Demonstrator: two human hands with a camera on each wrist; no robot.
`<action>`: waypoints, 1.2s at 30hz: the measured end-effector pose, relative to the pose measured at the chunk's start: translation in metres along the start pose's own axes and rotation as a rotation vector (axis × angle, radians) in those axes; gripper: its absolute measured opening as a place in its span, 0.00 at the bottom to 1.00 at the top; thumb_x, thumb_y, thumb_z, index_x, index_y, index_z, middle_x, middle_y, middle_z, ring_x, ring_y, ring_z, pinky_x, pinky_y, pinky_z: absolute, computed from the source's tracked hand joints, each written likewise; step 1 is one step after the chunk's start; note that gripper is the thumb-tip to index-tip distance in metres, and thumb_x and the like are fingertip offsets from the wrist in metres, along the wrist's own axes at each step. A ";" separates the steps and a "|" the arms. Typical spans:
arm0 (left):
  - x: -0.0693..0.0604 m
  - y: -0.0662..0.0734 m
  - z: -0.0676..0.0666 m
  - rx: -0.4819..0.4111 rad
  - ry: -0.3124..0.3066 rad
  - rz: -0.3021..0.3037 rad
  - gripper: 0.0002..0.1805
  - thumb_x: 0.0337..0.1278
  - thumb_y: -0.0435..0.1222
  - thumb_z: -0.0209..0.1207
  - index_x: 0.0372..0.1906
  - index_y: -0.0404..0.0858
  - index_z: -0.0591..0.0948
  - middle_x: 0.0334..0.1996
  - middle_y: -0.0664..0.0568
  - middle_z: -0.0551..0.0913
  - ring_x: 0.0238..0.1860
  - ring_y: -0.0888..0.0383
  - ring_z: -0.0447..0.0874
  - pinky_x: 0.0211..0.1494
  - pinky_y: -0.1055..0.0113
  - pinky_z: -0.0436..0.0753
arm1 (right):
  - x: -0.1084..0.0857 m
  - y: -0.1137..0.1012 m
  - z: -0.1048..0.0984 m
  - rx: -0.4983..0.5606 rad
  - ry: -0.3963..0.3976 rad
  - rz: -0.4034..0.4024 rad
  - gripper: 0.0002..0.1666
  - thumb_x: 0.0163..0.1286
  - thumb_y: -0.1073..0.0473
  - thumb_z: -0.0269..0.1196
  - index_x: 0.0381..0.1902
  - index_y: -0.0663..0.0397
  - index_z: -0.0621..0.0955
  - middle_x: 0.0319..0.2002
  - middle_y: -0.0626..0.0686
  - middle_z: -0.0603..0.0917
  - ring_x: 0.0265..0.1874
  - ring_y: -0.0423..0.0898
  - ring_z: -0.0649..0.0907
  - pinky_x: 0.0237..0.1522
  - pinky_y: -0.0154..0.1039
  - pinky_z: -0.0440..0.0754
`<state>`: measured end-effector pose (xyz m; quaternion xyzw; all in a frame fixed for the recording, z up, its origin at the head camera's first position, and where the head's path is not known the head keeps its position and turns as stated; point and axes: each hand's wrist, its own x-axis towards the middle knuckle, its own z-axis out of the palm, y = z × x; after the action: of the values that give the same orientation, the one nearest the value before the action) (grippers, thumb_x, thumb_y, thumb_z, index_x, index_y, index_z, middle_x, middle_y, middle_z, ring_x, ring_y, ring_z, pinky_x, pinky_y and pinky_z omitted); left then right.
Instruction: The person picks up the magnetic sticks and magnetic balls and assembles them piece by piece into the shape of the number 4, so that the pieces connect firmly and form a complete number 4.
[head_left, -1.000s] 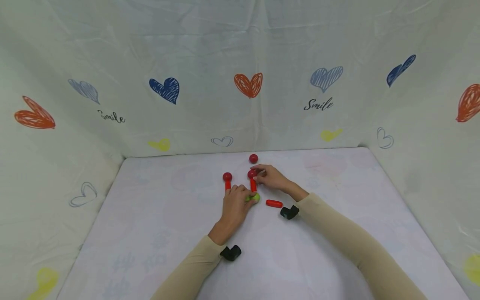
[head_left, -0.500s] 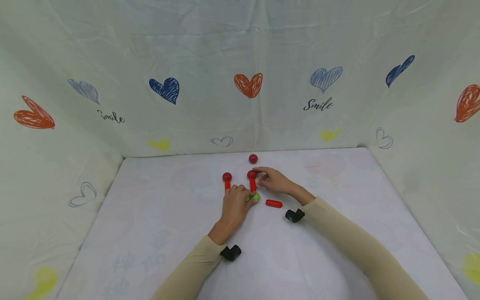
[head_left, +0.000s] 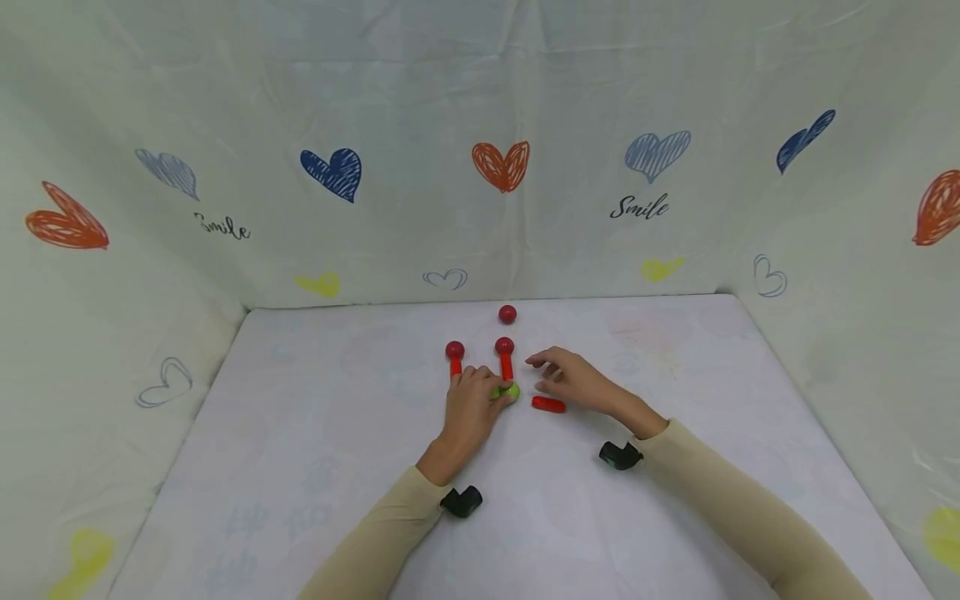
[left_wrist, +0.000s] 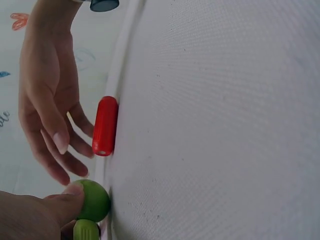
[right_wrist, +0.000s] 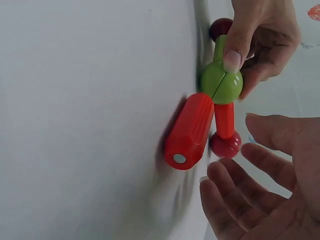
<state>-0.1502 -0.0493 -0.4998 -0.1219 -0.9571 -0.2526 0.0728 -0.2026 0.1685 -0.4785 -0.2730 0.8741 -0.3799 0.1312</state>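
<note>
My left hand point(head_left: 468, 404) pinches a green ball point(head_left: 512, 392) joined to a green rod point(right_wrist: 218, 47). From that ball a red rod point(head_left: 506, 365) runs away to a red ball point(head_left: 505, 346). Left of it, another red ball point(head_left: 454, 350) tops a second red rod point(head_left: 455, 365), whose near end is hidden behind my left hand. My right hand point(head_left: 576, 382) holds nothing; its fingers are relaxed and apart from the pieces. Just in front of it lies a loose red rod point(head_left: 548, 404), with a metal disc point(right_wrist: 179, 158) in its end.
A single red ball point(head_left: 507, 314) sits near the table's far edge. The white-covered table point(head_left: 300, 467) is bounded by pale curtains point(head_left: 405, 100) printed with hearts. A dark wrist camera point(head_left: 461, 502) sits at my left cuff, another camera point(head_left: 620, 455) at my right.
My right hand has let go of the red ball at the rod's end and moved right and nearer, toward the loose red rod. The left hand stays on the green ball.
</note>
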 end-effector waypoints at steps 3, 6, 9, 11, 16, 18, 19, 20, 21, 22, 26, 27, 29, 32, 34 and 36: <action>0.001 0.000 0.000 0.009 -0.002 0.000 0.16 0.56 0.41 0.77 0.50 0.44 0.93 0.39 0.53 0.86 0.44 0.54 0.78 0.50 0.60 0.75 | -0.010 0.002 0.001 -0.024 -0.012 -0.001 0.23 0.72 0.68 0.67 0.63 0.65 0.81 0.57 0.60 0.85 0.50 0.53 0.84 0.55 0.49 0.85; 0.002 0.000 -0.001 0.030 -0.005 0.006 0.16 0.56 0.41 0.78 0.49 0.44 0.93 0.39 0.53 0.87 0.44 0.54 0.78 0.50 0.60 0.75 | -0.018 0.003 0.003 -0.066 -0.021 -0.021 0.21 0.71 0.67 0.69 0.60 0.62 0.83 0.53 0.55 0.86 0.47 0.49 0.83 0.53 0.45 0.85; 0.003 -0.001 -0.001 0.045 -0.007 0.014 0.16 0.56 0.42 0.78 0.49 0.44 0.93 0.38 0.54 0.87 0.44 0.55 0.78 0.50 0.60 0.75 | -0.025 0.003 0.007 -0.105 -0.025 -0.050 0.20 0.69 0.66 0.72 0.58 0.60 0.84 0.48 0.52 0.86 0.43 0.45 0.83 0.48 0.41 0.84; 0.003 -0.001 -0.002 0.050 -0.008 0.017 0.16 0.56 0.42 0.78 0.49 0.44 0.93 0.38 0.54 0.87 0.44 0.55 0.78 0.51 0.60 0.75 | -0.028 0.002 0.010 -0.131 -0.017 -0.070 0.20 0.67 0.68 0.73 0.56 0.61 0.85 0.45 0.51 0.85 0.41 0.44 0.82 0.45 0.39 0.84; 0.003 -0.003 -0.002 0.050 -0.008 0.027 0.17 0.55 0.42 0.78 0.50 0.44 0.93 0.38 0.54 0.87 0.44 0.55 0.77 0.51 0.59 0.75 | -0.029 0.001 0.017 -0.139 0.031 -0.092 0.18 0.67 0.72 0.71 0.54 0.61 0.86 0.42 0.51 0.85 0.40 0.44 0.83 0.45 0.38 0.84; 0.003 -0.004 -0.002 0.052 -0.009 0.027 0.17 0.55 0.42 0.78 0.50 0.45 0.93 0.38 0.54 0.87 0.44 0.55 0.77 0.51 0.59 0.75 | -0.030 0.001 0.020 -0.122 0.052 -0.088 0.17 0.68 0.72 0.71 0.54 0.61 0.86 0.42 0.51 0.86 0.40 0.45 0.83 0.46 0.39 0.84; 0.002 -0.004 -0.002 0.054 -0.008 0.029 0.17 0.55 0.42 0.78 0.50 0.45 0.93 0.38 0.54 0.87 0.43 0.55 0.77 0.51 0.59 0.75 | -0.030 0.001 0.022 -0.113 0.059 -0.082 0.18 0.68 0.71 0.71 0.55 0.61 0.86 0.43 0.51 0.87 0.41 0.45 0.83 0.46 0.40 0.84; 0.002 -0.004 -0.002 0.055 -0.009 0.028 0.17 0.55 0.42 0.78 0.51 0.45 0.93 0.38 0.54 0.87 0.43 0.55 0.77 0.51 0.59 0.75 | -0.030 0.001 0.023 -0.104 0.067 -0.078 0.18 0.68 0.71 0.71 0.55 0.62 0.86 0.43 0.51 0.87 0.41 0.45 0.83 0.46 0.40 0.84; 0.002 -0.004 -0.001 0.058 -0.009 0.028 0.17 0.55 0.42 0.78 0.51 0.45 0.93 0.38 0.54 0.87 0.44 0.55 0.77 0.51 0.59 0.75 | -0.030 0.001 0.025 -0.095 0.072 -0.068 0.18 0.69 0.70 0.71 0.56 0.62 0.85 0.43 0.51 0.87 0.41 0.45 0.83 0.46 0.40 0.84; 0.002 -0.004 -0.001 0.062 -0.009 0.028 0.17 0.56 0.42 0.78 0.51 0.45 0.93 0.38 0.54 0.86 0.44 0.55 0.77 0.52 0.59 0.75 | -0.030 0.001 0.027 -0.084 0.077 -0.054 0.18 0.69 0.70 0.71 0.56 0.61 0.85 0.44 0.51 0.88 0.41 0.45 0.84 0.47 0.39 0.84; 0.002 -0.005 -0.001 0.054 0.000 0.034 0.16 0.57 0.42 0.77 0.51 0.46 0.93 0.38 0.55 0.87 0.44 0.55 0.78 0.53 0.58 0.75 | -0.030 -0.002 0.034 -0.017 0.082 -0.014 0.18 0.70 0.69 0.70 0.57 0.62 0.85 0.44 0.53 0.88 0.41 0.45 0.84 0.47 0.39 0.84; 0.002 -0.005 -0.001 0.050 0.003 0.035 0.16 0.57 0.42 0.77 0.50 0.46 0.93 0.38 0.55 0.87 0.44 0.54 0.78 0.53 0.58 0.75 | -0.030 -0.003 0.035 0.004 0.083 0.004 0.17 0.70 0.69 0.70 0.56 0.62 0.85 0.44 0.52 0.88 0.41 0.44 0.84 0.46 0.38 0.84; 0.001 -0.005 -0.001 0.041 0.005 0.036 0.15 0.58 0.42 0.77 0.50 0.46 0.93 0.39 0.55 0.87 0.44 0.54 0.78 0.54 0.58 0.75 | -0.030 -0.006 0.038 0.046 0.091 0.022 0.16 0.70 0.69 0.69 0.55 0.63 0.86 0.43 0.53 0.88 0.39 0.45 0.85 0.44 0.37 0.84; 0.002 -0.005 -0.002 0.033 -0.002 0.033 0.15 0.59 0.42 0.76 0.50 0.46 0.93 0.40 0.55 0.87 0.45 0.54 0.78 0.54 0.58 0.75 | -0.029 -0.010 0.040 0.112 0.108 0.050 0.15 0.70 0.70 0.68 0.54 0.65 0.86 0.40 0.55 0.88 0.36 0.44 0.86 0.40 0.34 0.84; 0.002 -0.005 -0.002 0.033 -0.007 0.030 0.15 0.59 0.43 0.76 0.50 0.46 0.93 0.40 0.55 0.87 0.45 0.54 0.78 0.55 0.58 0.75 | -0.029 -0.012 0.041 0.164 0.113 0.076 0.15 0.70 0.70 0.67 0.54 0.67 0.85 0.39 0.56 0.88 0.34 0.44 0.85 0.37 0.33 0.83; 0.002 -0.004 -0.002 0.033 -0.010 0.028 0.15 0.59 0.43 0.76 0.51 0.46 0.93 0.40 0.55 0.87 0.45 0.54 0.78 0.54 0.58 0.75 | -0.030 -0.014 0.043 0.217 0.106 0.108 0.17 0.70 0.70 0.65 0.56 0.68 0.84 0.39 0.57 0.88 0.32 0.43 0.84 0.35 0.33 0.81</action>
<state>-0.1531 -0.0537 -0.4994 -0.1353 -0.9597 -0.2350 0.0734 -0.1545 0.1525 -0.4965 -0.1893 0.8470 -0.4785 0.1335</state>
